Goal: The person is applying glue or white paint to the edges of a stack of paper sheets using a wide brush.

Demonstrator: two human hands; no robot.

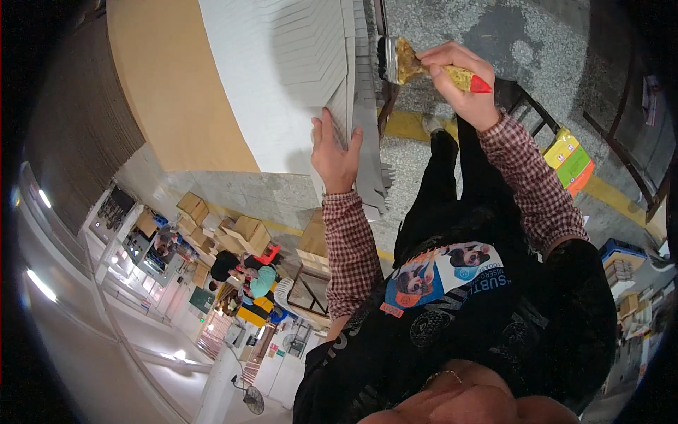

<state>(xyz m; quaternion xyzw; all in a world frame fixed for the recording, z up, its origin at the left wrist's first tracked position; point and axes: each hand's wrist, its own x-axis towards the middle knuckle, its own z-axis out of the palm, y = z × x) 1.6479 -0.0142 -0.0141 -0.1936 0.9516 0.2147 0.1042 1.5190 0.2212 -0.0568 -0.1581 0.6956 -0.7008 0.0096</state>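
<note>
My right hand (pixel 462 78) is closed around a paintbrush (pixel 409 62) with a yellow, stained handle, a red end and dark bristles. The bristles point left, just beyond the right edge of the paper stack. My left hand (pixel 335 157) rests with fingers apart on the lower right part of a layered stack of grey sheets (pixel 311 49), whose staggered edges form angled steps. Under the left fingers, the narrow sheet edges are partly hidden. To the left lie a white sheet (pixel 233 71) and a tan board or paper (pixel 169 92).
A dark metal frame (pixel 540 106) stands right of my legs, beside a yellow, green and orange packet (pixel 571 161). Cardboard boxes (pixel 244 233) are piled at lower left, where other people (pixel 258 279) are gathered. A stained speckled floor (pixel 487 35) lies beyond the brush.
</note>
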